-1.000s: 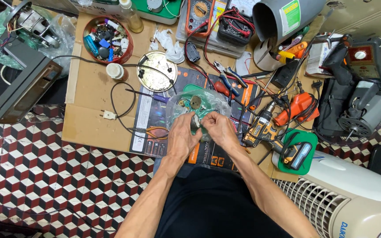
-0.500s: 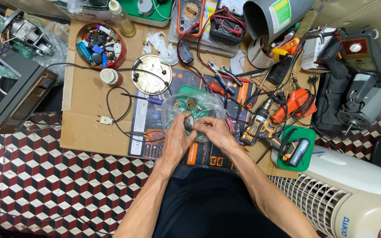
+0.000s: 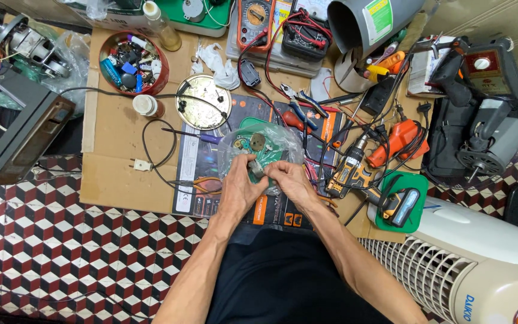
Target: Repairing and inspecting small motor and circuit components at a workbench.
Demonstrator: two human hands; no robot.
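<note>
My left hand (image 3: 239,187) and my right hand (image 3: 287,177) meet over a green round part wrapped in a clear plastic bag (image 3: 261,146). Between their fingertips sits a small grey metal piece (image 3: 255,168), and both hands pinch around it. The bag lies on a dark printed sheet (image 3: 199,162) spread over a flat cardboard sheet (image 3: 115,174) on the floor. Orange-handled pliers (image 3: 202,183) lie just left of my left hand.
A round metal lid (image 3: 202,110) with small parts and a red tin of bits (image 3: 133,55) lie behind. Multimeters (image 3: 283,24), a grey pipe (image 3: 370,21), cordless drill (image 3: 358,174), orange tool (image 3: 400,139) and cables crowd the right. A white fan (image 3: 475,264) lies at lower right.
The view has shifted slightly. My hands have stayed together on the bagged green part, with the fingers working closer around the small grey piece.
</note>
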